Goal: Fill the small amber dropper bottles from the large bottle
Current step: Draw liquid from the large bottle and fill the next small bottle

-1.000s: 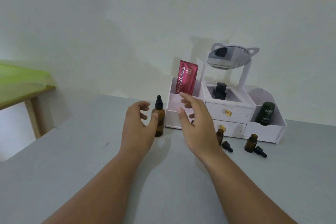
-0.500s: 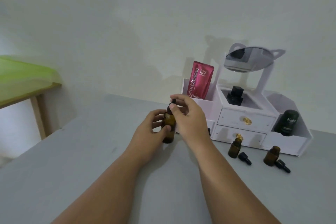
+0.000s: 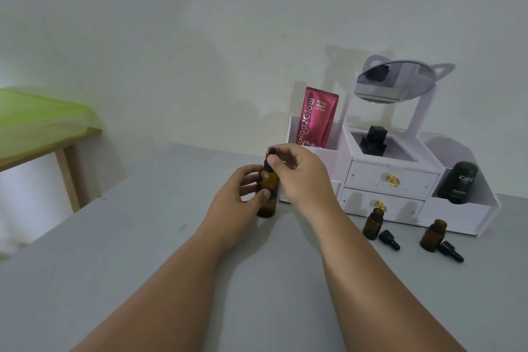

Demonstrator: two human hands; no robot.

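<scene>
The large amber bottle (image 3: 268, 194) stands upright on the grey table (image 3: 143, 237). My left hand (image 3: 237, 197) wraps around its body. My right hand (image 3: 303, 177) pinches its black dropper cap (image 3: 271, 155) between thumb and fingers. Two small amber bottles, one (image 3: 373, 224) nearer and one (image 3: 433, 236) further right, stand uncapped in front of the organizer. A black dropper cap (image 3: 389, 239) lies beside the first and another cap (image 3: 451, 251) beside the second.
A white drawer organizer (image 3: 391, 180) with a tilted mirror (image 3: 397, 80) stands against the wall, holding a pink tube (image 3: 315, 118), a black bottle (image 3: 373, 141) and a dark green container (image 3: 458, 183). A wooden table with green cover (image 3: 37, 126) stands at left.
Both hands have closed on the large bottle: the left around its body, the right onto its cap. The camera has shifted, so the organizer appears further right.
</scene>
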